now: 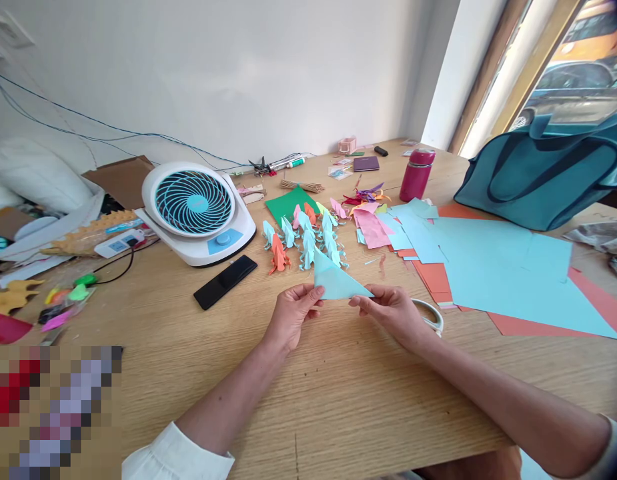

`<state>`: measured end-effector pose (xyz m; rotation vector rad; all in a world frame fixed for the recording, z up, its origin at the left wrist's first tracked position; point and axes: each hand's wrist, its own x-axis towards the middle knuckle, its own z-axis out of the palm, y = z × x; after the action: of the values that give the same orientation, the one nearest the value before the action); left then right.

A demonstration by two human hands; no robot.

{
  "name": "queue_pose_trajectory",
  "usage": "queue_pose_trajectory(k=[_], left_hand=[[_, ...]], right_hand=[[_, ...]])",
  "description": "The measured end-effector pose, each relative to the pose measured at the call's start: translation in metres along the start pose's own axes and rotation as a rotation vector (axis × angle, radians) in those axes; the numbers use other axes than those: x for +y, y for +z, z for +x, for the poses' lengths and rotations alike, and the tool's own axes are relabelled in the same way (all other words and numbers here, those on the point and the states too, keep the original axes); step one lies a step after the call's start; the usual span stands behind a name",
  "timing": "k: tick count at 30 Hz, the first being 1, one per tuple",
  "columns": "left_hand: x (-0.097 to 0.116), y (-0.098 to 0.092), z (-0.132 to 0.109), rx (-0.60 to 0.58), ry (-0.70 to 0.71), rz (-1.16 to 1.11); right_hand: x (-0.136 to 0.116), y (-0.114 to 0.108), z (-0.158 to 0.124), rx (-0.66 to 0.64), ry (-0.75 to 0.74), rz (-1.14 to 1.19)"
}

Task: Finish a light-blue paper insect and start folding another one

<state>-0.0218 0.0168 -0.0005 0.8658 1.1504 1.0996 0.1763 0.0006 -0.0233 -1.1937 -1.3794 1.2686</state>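
Over the surface (338,407), my left hand (292,315) and right hand (394,313) hold a paper triangle (337,281). Each grip is clamped on one corner.

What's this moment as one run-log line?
left grip: pinching left edge of light blue folded paper triangle | right grip: pinching its right corner | behind it: small folded paper figures on wooden table
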Motion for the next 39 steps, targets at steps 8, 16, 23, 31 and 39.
queue_pose_trajectory(k=[8, 16, 23, 31, 39], left_hand=[[-0.0004, 0.0016, -0.0012, -0.014, 0.03, 0.016], [-0.0023, -0.0008, -0.0002, -0.067, 0.053, 0.077], [-0.0069, 0.0003, -0.0015, -0.128, 0.064, 0.201], [-0.0079, 0.0013, -0.0036, -0.13, 0.065, 0.22], [-0.0074, 0.0036, -0.006, -0.127, 0.043, 0.178]], right_hand=[[-0.0028, 0.0011, 0.0006, 0.031, 0.01, 0.054], [-0.0019, 0.0002, 0.001, 0.067, 0.019, 0.095], [-0.0008, 0.0014, 0.0009, 0.072, 0.045, 0.087], [0.0037, 0.0017, 0.0009, 0.043, 0.042, 0.06], [0.0002, 0.0031, 0.0011, 0.055, 0.053, 0.089]])
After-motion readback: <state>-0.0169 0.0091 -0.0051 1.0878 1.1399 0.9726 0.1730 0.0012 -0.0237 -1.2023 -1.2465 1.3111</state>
